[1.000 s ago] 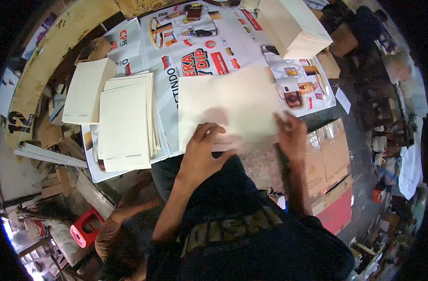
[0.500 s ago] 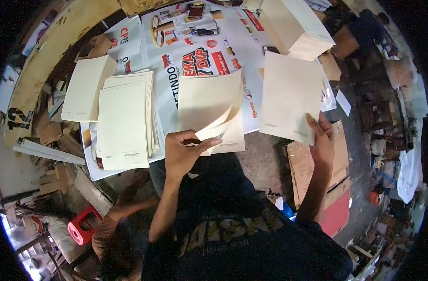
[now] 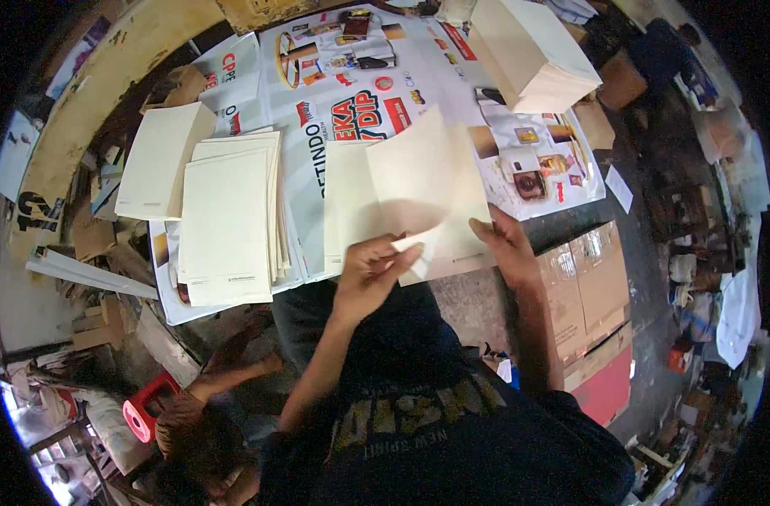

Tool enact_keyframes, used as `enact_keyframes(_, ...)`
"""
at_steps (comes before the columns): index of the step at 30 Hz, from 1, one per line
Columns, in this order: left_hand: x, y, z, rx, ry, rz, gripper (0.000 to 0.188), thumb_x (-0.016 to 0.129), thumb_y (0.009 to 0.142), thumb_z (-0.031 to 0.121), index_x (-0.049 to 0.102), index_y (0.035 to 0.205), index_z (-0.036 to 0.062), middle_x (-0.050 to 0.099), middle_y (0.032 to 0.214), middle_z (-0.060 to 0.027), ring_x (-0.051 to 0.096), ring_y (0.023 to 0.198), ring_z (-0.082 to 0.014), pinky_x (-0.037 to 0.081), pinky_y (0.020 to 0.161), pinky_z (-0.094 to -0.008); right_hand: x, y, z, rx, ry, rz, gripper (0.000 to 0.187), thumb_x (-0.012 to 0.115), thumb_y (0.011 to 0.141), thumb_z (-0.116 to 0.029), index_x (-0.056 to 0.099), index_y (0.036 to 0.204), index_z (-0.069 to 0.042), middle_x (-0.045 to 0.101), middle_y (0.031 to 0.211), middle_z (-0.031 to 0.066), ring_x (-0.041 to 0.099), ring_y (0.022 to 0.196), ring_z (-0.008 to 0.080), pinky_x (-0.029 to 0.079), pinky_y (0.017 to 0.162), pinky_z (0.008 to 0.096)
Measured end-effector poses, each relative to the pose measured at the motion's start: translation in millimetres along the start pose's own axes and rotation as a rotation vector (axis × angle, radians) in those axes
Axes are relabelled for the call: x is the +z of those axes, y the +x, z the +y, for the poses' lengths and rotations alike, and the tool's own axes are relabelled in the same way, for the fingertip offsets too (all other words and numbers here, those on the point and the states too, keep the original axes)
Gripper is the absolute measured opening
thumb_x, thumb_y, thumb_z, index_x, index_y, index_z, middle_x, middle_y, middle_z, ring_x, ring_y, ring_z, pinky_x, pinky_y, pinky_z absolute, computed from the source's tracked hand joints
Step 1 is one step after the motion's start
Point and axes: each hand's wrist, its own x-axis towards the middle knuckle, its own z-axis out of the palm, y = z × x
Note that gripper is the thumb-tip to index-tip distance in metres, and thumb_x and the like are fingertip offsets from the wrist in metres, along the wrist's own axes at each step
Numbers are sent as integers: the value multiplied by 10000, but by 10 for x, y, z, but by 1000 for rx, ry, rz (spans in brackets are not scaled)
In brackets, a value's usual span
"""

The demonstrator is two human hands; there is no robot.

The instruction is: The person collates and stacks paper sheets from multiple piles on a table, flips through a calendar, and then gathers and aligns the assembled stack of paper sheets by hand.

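My left hand [image 3: 376,274] is closed in a pinch on the curled lower corner of a cream paper sheet [image 3: 410,164] near the table's front edge. To its right, my right hand [image 3: 511,249] grips the lower right part of another cream sheet [image 3: 467,198], thumb on top. The two sheets overlap, and where one ends and the other begins is partly blurred. Beneath them, at the left, shows the edge of more cream paper [image 3: 338,194] lying on the table. A loose, slightly fanned pile of cream sheets [image 3: 229,219] lies left of my hands, with small print along the bottom.
A taller cream paper stack [image 3: 161,160] stands at the table's left, another thick one [image 3: 532,55] at the far right. A colourful printed banner [image 3: 288,110] covers the table. Cardboard boxes [image 3: 587,278] sit at the right. Another person's arm [image 3: 233,375] shows at lower left, near a red stool [image 3: 149,405].
My right hand has moved left with its sheet, which now overlaps the middle sheets. My left hand has shifted slightly right, still pinching paper. The banner's right part is now uncovered.
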Motion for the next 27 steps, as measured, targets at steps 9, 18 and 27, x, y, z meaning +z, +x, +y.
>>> enact_keyframes(9, 49, 96, 50, 296, 487, 178, 275, 740, 780, 50, 643, 1037, 41, 677, 1047, -125, 647, 991, -275, 522, 849, -372, 20, 76, -412, -9, -316, -45, 489, 643, 934, -351, 605, 1242, 28, 709, 1037, 113, 641, 916, 129, 512, 768, 328)
enact_keyframes(18, -203, 242, 68, 424, 720, -110, 168, 737, 841, 108, 610, 932, 46, 595, 901, -66, 605, 821, -232, 525, 785, -347, -925, -122, -848, -34, -128, 246, 353, 647, 926, -186, 632, 1218, 12, 695, 1105, 83, 640, 975, 143, 504, 858, 298)
enact_keyframes(27, -109, -95, 5, 106, -127, 128, 48, 563, 982, 14, 542, 941, 27, 520, 781, 23, 443, 707, -26, 371, 628, -194, 287, -21, -258, 42, 58, -3, 606, 601, 970, -285, 405, 1442, 41, 537, 1388, 149, 506, 1251, 210, 380, 1075, 347)
